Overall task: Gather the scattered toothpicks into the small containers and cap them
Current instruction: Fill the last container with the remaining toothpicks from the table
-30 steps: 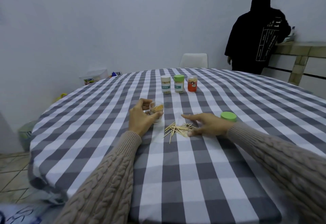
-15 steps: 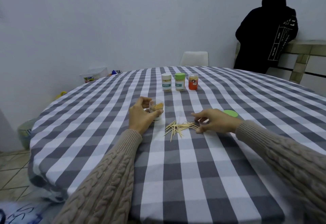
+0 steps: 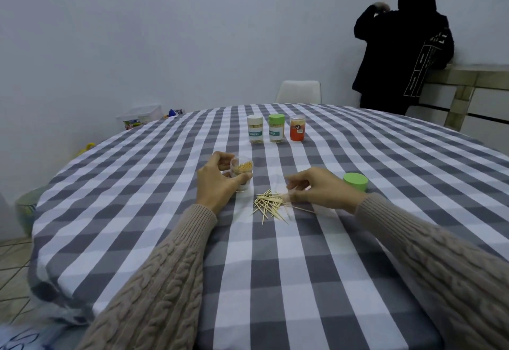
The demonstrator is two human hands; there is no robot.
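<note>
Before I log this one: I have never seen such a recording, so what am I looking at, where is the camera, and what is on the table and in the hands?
No machine here: a head-worn camera looks down at a person's two bare hands. The left hand grips an open clear container partly filled with toothpicks. The right hand pinches a few from the loose toothpicks on the checked tablecloth. A green cap lies beside it. Three capped containers stand farther back.
</note>
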